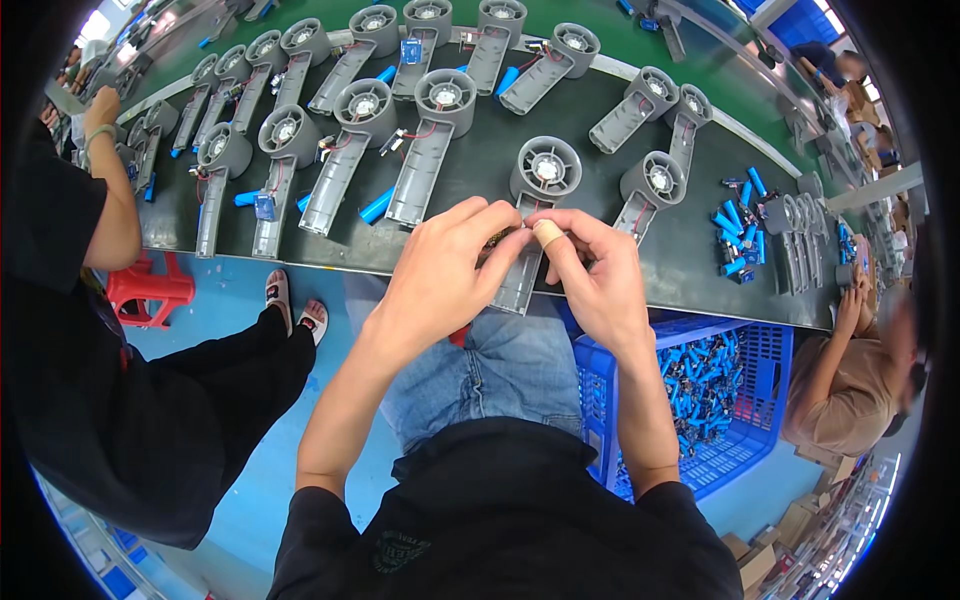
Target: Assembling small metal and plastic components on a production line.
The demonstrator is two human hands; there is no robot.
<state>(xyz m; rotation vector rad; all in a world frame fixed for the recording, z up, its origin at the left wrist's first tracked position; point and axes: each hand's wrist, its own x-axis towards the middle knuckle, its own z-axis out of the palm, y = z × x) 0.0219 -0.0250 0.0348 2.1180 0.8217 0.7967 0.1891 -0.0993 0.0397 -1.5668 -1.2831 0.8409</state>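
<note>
A grey fan housing (pixel 547 172) with a round fan end and an open trough-shaped handle lies at the front edge of the bench, its handle pointing at me. Over that handle my left hand (pixel 450 262) is closed in a pinch, with a small dark and yellowish part (pixel 497 238) partly showing between its fingers. My right hand (pixel 600 272) meets it fingertip to fingertip, thumb and forefinger pressed together. A tan wrap (pixel 547 233) covers the tip of the right thumb. Whatever the right fingertips pinch is too small to make out.
Several similar grey fan housings (pixel 340 160) with red wires stand in rows on the dark green bench (pixel 460 190). Blue cylindrical cells (pixel 735 222) lie heaped to the right. Below, a blue crate (pixel 600 400) holds many more. Co-workers sit close on both sides; a red stool (pixel 150 290) is at left.
</note>
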